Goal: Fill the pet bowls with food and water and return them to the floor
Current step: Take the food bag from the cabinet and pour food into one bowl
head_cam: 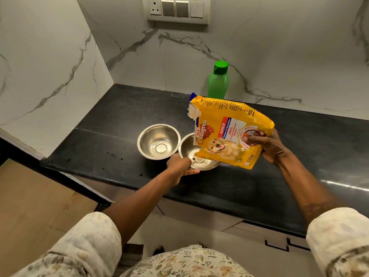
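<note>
Two steel bowls stand on the black counter [111,124]. The left bowl [158,143] holds nothing. My left hand [180,165] grips the near rim of the right bowl [189,150], which has a few dark kibble bits at its bottom. My right hand [265,145] holds a yellow dog food bag [227,132] by its bottom end, tilted sideways above the right bowl, its torn opening at the upper left. The bag hides the bowl's right side. A green water bottle [218,80] with a green cap stands upright behind the bag, against the wall.
Marble walls close the counter at the back and left. A switch panel [176,9] is on the back wall. Several dark crumbs [111,155] lie on the counter left of the bowls. Cabinet fronts [259,232] sit below the counter edge, with a floor mat [130,254].
</note>
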Tool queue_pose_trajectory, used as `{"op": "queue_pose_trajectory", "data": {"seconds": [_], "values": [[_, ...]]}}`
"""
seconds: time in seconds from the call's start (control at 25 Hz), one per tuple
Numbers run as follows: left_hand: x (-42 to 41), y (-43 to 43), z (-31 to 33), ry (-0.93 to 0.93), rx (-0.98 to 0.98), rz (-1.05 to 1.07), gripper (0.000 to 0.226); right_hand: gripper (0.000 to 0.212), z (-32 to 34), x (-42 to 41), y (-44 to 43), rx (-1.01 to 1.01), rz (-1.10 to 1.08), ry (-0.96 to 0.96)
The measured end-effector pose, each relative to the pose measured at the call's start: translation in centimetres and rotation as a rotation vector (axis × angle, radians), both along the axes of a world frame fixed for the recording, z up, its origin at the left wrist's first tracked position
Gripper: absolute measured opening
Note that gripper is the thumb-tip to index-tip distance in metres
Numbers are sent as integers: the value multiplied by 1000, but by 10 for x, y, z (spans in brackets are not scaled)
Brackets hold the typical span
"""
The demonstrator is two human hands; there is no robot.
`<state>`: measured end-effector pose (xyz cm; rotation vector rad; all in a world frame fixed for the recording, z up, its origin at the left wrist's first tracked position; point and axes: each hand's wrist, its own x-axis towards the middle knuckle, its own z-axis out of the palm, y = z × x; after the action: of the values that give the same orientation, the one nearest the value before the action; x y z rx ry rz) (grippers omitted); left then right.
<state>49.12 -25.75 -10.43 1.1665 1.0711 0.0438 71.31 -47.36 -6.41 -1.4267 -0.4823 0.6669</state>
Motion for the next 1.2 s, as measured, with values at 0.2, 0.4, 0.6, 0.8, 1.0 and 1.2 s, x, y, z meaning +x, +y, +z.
{"op": "queue_pose_trajectory", "data": {"seconds": [0.2, 0.4, 0.6, 0.8, 1.0, 1.2], "values": [[1, 0, -5, -5, -9, -1, 31, 61, 7, 0, 0, -9, 6, -28], [-2, -2, -8, -37, 0, -5, 28, 71, 8, 5, -5, -5, 5, -51], [-3, -1, -11, -35, 5, -2, 29, 69, 12, 12, -6, -6, 11, -73], [-4, 1, -12, -28, -7, -8, 28, 71, 17, 17, -4, -11, 35, -89], [-4, 1, -12, -27, -24, -12, 27, 69, 21, 21, -3, -37, 46, -110], [-3, 3, -13, -18, -14, -20, 25, 70, 25, 21, -2, -68, 60, -111]]}}
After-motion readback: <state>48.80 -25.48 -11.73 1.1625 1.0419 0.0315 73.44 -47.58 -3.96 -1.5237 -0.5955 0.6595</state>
